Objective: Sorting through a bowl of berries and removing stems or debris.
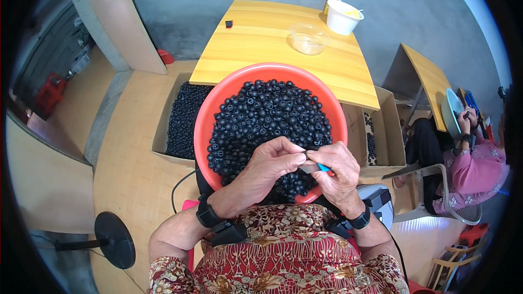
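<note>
Both hands meet over the round red plastic basin point(218, 103) of small black beads point(267, 114): left hand point(267, 166) fingers pinched on something too small to identify, right hand point(338, 169) fingers clamped on a thin blue tool point(323, 168), mostly hidden.

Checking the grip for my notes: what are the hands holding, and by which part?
The right hand pinches a thin blue-tipped tool near its tip; the left hand meets it, fingertips closed on something hidden.

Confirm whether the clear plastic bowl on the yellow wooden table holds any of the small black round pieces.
No: the clear plastic bowl on the yellow wooden table looks empty.
</note>
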